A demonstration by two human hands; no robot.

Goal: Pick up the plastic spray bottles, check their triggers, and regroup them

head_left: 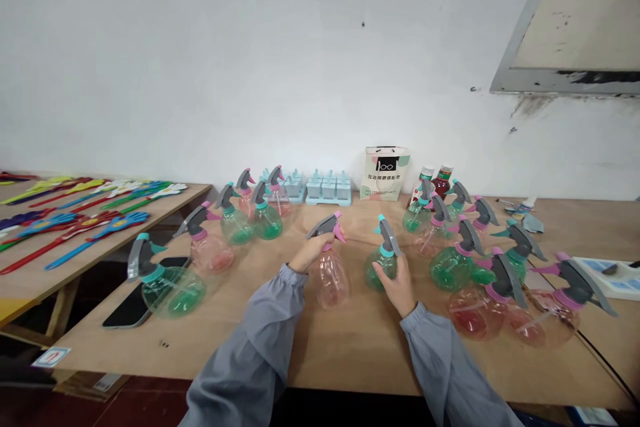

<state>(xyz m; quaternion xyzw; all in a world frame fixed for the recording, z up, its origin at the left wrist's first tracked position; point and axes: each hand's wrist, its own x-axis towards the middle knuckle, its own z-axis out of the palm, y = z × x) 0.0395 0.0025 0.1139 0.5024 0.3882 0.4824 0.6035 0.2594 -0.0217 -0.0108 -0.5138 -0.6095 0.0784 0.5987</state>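
Observation:
My left hand (311,251) is closed around the neck and grey trigger head of a pink spray bottle (333,283), which stands upright near the middle of the table. To its right, my right hand (399,285) grips a green spray bottle (376,270) from its right side, thumb across the front of the body. That bottle has a grey head with a teal nozzle. Several more pink and green spray bottles stand on both sides, among them a green spray bottle (175,291) at the left and a pink spray bottle (547,320) at the right.
A black phone (125,307) lies beneath the left bottles. Along the wall stand pale blue popsicle molds (329,188), a paper bag (384,173) and a dark red bottle (443,181). Colourful flower-shaped sticks (100,227) cover the left table. A white tray (613,273) sits far right.

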